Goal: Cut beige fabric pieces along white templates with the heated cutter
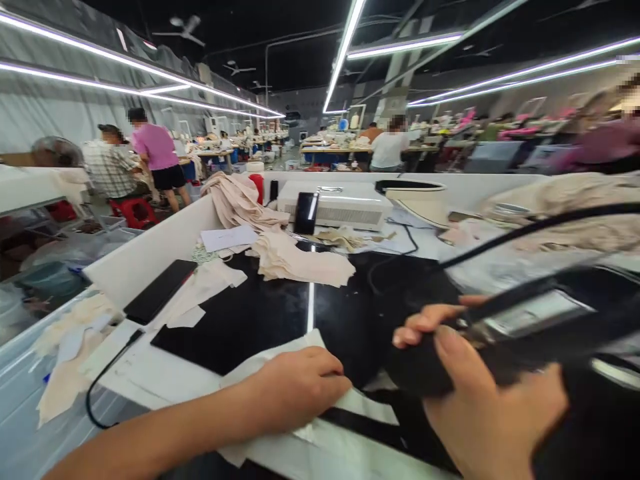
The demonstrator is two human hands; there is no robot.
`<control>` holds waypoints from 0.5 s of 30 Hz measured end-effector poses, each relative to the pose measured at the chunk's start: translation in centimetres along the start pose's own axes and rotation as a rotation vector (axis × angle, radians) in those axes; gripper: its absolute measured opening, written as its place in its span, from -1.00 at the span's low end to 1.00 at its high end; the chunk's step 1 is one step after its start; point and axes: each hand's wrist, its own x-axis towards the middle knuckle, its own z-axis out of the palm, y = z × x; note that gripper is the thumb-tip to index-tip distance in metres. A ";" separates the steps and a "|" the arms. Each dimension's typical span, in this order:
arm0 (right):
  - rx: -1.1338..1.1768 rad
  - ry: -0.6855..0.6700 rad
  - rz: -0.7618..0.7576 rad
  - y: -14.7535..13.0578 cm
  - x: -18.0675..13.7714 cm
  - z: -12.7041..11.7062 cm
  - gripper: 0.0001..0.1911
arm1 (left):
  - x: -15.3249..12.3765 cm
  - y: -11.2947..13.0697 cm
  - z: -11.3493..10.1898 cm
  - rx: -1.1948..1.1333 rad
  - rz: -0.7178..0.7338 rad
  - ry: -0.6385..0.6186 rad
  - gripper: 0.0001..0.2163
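Observation:
My left hand [305, 383] is closed, knuckles up, over a pale fabric piece [270, 357] near the front edge of the black work surface [260, 327]. Part of the same pale cloth shows to the right of the fingers. At the right, my right hand [480, 387] curls its fingers and thumb round the near end of a dark machine [540, 333] with a shiny metal plate. Motion blur hides the exact grip there. A stack of cream cut fabric pieces [300, 260] lies beyond my hands on the black surface.
A black tablet-like slab [160, 290] and loose cloth scraps [205, 287] lie at the left. Behind stand a phone [306, 213], a white box [340, 203] and draped fabric [245, 200]. A black cable [93, 400] hangs over the front left edge. Several people work farther off.

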 end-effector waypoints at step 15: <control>0.013 -0.077 0.024 -0.2 -1.7 0.0 -0.53 | -1.6 -0.7 -0.5 -0.138 0.005 0.057 -0.84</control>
